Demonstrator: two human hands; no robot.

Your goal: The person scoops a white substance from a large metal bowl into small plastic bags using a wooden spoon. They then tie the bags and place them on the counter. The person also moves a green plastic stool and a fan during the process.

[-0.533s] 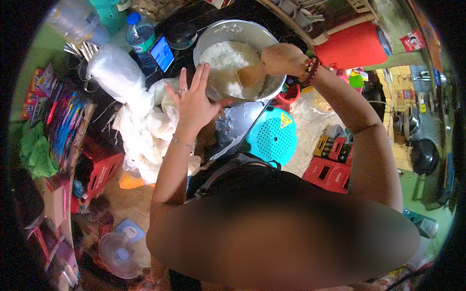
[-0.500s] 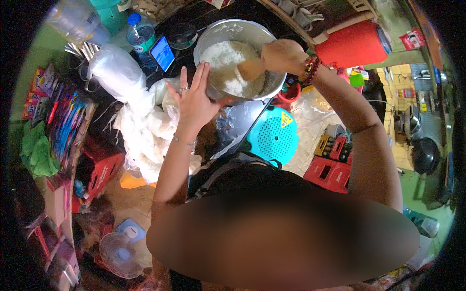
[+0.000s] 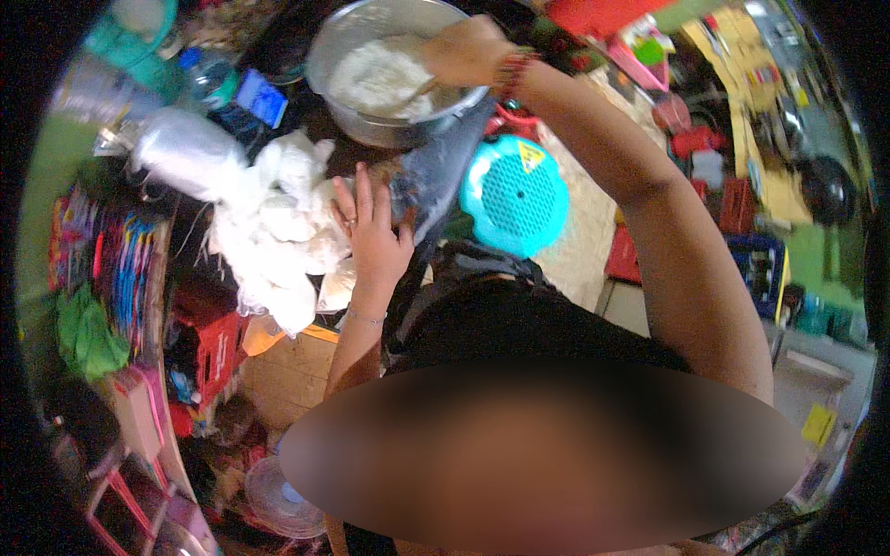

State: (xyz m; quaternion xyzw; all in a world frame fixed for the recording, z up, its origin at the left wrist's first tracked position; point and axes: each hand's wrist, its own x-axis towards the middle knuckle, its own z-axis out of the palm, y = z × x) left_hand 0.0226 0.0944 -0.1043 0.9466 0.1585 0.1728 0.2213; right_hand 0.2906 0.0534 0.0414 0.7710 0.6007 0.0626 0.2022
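A large metal pot [image 3: 382, 132] stands at the top of the view, with white, flour-like powder [image 3: 375, 76] inside it. Over its right side my right hand [image 3: 468, 57] is closed on what looks like a wooden spoon [image 3: 425, 90]; only a small brown part shows against the powder. My left hand [image 3: 378, 227] is held below the pot, apart from it. Its fingers are spread and nothing is in them. White plastic bags [image 3: 278, 218] lie right beside that hand.
A lit phone [image 3: 261, 98] leans near a water bottle [image 3: 209, 78], left of the pot. To the right of the dark counter edge is a turquoise perforated plastic stool [image 3: 519, 206]. A red crate [image 3: 206, 343] sits lower left, near a fan [image 3: 289, 496].
My left hand has come off the pot's rim and moved down beside the bags. The right hand stays over the pot. The whole view has shifted, so the pot appears higher and further left.
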